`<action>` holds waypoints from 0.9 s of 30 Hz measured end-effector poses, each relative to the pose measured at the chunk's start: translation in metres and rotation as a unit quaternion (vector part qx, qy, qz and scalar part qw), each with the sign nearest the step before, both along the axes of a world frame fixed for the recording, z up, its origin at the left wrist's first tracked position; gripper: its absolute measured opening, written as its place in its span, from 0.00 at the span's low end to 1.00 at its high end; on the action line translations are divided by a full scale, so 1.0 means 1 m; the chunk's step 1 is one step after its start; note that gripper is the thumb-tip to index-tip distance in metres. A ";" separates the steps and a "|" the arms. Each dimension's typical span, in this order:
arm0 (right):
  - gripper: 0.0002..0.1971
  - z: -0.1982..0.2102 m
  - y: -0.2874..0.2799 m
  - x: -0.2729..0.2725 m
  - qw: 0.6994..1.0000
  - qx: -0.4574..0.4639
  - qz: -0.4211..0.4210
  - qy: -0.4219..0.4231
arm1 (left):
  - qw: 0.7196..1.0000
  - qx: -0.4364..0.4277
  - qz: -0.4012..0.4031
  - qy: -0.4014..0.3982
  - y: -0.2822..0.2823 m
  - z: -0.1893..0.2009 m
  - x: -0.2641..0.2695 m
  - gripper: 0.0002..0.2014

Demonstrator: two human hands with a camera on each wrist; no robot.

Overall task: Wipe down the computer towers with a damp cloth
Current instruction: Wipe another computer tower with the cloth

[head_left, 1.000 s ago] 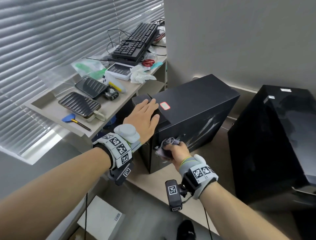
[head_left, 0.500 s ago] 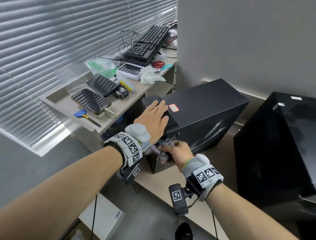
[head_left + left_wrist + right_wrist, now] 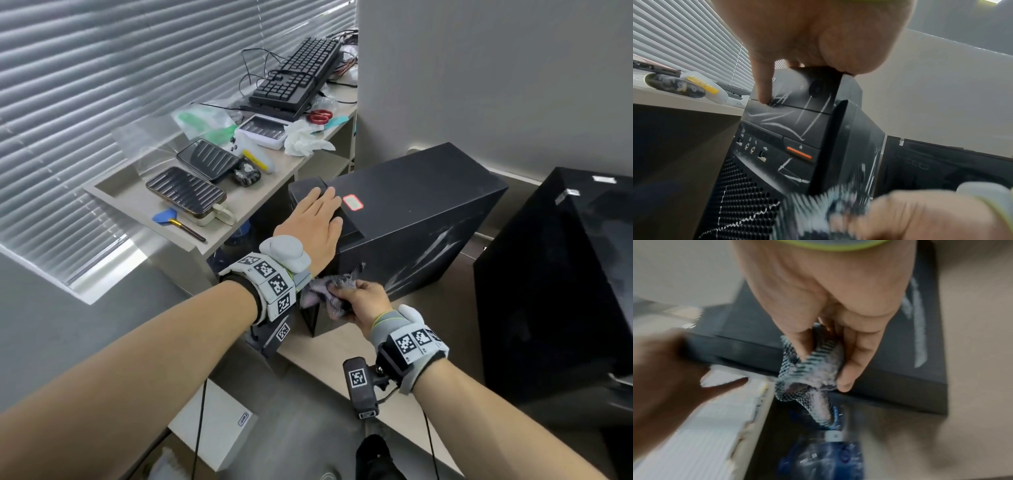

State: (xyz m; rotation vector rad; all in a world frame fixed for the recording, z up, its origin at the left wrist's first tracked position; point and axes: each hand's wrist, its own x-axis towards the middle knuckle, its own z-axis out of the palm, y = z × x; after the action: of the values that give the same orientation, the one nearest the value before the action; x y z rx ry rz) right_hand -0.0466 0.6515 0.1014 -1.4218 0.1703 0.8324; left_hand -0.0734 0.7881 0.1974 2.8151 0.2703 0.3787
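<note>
A black computer tower (image 3: pixel 418 205) stands on the floor beside a shelf, its side and front streaked with white marks (image 3: pixel 789 116). My left hand (image 3: pixel 315 222) lies flat on the tower's top near the front, fingers straight, by a red-edged sticker (image 3: pixel 352 202). My right hand (image 3: pixel 363 301) grips a bunched grey-and-white cloth (image 3: pixel 325 294) (image 3: pixel 809 368) against the tower's front corner, low down. In the left wrist view the cloth (image 3: pixel 818 211) is blurred. A second, glossy black tower (image 3: pixel 561 274) stands to the right.
A beige shelf (image 3: pixel 239 209) at the left carries two phones (image 3: pixel 186 192), a keyboard (image 3: pixel 298 75), red scissors (image 3: pixel 320 116) and crumpled tissue (image 3: pixel 305 138). A white box (image 3: pixel 215 428) lies on the floor. A blue bottle (image 3: pixel 828 456) sits under the shelf. Window blinds fill the left.
My right hand has carried the cloth leftward along the tower's side to its front corner. The left hand has stayed flat on the top.
</note>
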 end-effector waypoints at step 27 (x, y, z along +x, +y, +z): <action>0.05 -0.062 -0.012 0.050 0.982 -0.069 -0.046 0.169 | 0.997 0.007 0.044 -0.067 -0.009 -0.007 -0.002 0.23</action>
State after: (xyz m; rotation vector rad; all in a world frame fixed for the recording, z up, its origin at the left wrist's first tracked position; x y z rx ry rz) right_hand 0.0037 0.6397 0.0392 -1.3818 0.5577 0.9962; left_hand -0.0754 0.7789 0.1906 2.7818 0.3645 0.5868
